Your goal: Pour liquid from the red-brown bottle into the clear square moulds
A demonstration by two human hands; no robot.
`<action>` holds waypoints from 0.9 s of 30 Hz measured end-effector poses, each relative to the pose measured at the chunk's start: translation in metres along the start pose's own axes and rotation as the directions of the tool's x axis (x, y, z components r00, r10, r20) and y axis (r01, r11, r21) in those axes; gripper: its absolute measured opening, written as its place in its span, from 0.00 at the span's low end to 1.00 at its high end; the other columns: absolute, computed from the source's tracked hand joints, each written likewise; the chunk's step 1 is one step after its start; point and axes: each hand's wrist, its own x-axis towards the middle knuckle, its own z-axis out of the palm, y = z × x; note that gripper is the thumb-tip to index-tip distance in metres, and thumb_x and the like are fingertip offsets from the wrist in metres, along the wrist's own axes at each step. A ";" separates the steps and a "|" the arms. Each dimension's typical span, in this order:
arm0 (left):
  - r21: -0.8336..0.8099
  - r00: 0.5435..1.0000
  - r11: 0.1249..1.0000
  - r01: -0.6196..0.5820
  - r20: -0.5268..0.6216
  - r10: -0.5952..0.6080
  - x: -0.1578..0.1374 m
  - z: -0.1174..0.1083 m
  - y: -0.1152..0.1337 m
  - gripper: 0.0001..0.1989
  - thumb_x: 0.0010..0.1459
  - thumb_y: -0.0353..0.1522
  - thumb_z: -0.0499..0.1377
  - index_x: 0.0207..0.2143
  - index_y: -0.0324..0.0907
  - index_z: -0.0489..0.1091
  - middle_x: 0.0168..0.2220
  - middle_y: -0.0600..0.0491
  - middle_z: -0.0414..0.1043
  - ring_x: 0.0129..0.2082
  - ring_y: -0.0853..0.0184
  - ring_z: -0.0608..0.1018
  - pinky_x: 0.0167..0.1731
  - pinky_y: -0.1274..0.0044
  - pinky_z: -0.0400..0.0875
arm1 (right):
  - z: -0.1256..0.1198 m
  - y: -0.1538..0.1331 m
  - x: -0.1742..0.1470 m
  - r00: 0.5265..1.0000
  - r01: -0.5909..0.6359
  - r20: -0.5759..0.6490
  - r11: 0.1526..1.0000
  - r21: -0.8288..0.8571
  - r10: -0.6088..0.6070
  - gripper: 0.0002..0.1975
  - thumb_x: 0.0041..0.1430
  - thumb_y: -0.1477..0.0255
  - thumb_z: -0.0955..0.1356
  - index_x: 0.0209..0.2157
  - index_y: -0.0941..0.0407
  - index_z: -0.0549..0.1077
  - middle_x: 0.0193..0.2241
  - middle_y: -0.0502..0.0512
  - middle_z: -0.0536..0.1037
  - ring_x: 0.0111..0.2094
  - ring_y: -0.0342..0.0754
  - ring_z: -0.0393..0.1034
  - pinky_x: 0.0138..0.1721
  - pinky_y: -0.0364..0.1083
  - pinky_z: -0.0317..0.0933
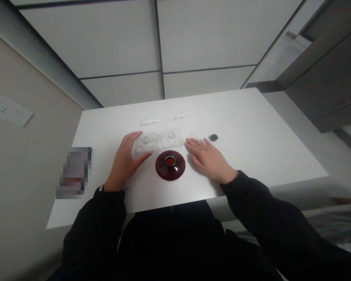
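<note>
Hands lying on white table (251, 148), both spread, neither pinching anything: left hand (126, 158) resting with fingers open against the left end of clear plastic tray (159, 141), thumb pointing toward dark red bowl (170, 165); right hand (207, 157) lying flat, palm down, fingers reaching toward the tray's right end. Bowl sitting upside down between the two hands, just in front of the tray. Clear plastic spoon (163, 118) lying beyond the tray; small dark disc (213, 137) sitting near the right fingertips; blurred dark item (74, 171) lying at the table's left edge
</note>
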 end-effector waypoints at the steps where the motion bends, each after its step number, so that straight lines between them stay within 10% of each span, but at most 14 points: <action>1: 0.002 1.000 1.000 -0.001 0.003 0.001 0.000 0.000 0.000 0.32 0.65 0.49 0.64 0.65 0.47 0.62 0.64 0.44 0.70 0.65 0.51 0.72 0.66 0.56 0.68 | -0.002 0.005 0.011 1.000 -0.006 0.025 1.000 -0.006 0.006 0.27 0.73 0.71 0.58 0.69 0.62 0.64 0.71 0.62 0.63 0.72 0.58 0.57 0.73 0.68 0.50; 8: 0.004 0.999 0.999 -0.038 -0.027 0.038 0.000 0.000 0.000 0.32 0.65 0.48 0.64 0.65 0.46 0.63 0.63 0.44 0.70 0.64 0.52 0.73 0.65 0.56 0.69 | -0.009 0.014 0.030 0.997 -0.006 0.079 1.000 -0.025 0.008 0.28 0.73 0.71 0.56 0.70 0.64 0.62 0.72 0.63 0.60 0.74 0.58 0.54 0.74 0.67 0.48; 20: -0.013 1.000 1.000 -0.010 -0.016 0.009 -0.002 0.002 0.000 0.34 0.63 0.50 0.65 0.65 0.45 0.63 0.63 0.43 0.70 0.63 0.51 0.73 0.64 0.56 0.71 | -0.004 -0.052 -0.105 0.999 0.021 -0.035 0.999 0.036 -0.020 0.36 0.74 0.62 0.61 0.75 0.58 0.44 0.70 0.64 0.64 0.71 0.56 0.60 0.69 0.64 0.62; 27: -0.028 0.999 0.999 -0.028 -0.019 0.028 -0.001 0.002 -0.001 0.33 0.64 0.51 0.64 0.65 0.45 0.64 0.62 0.43 0.70 0.63 0.51 0.74 0.64 0.57 0.70 | 0.004 -0.060 -0.113 0.999 0.006 -0.033 0.999 0.032 -0.004 0.40 0.74 0.65 0.61 0.77 0.57 0.35 0.70 0.66 0.64 0.70 0.56 0.62 0.70 0.66 0.59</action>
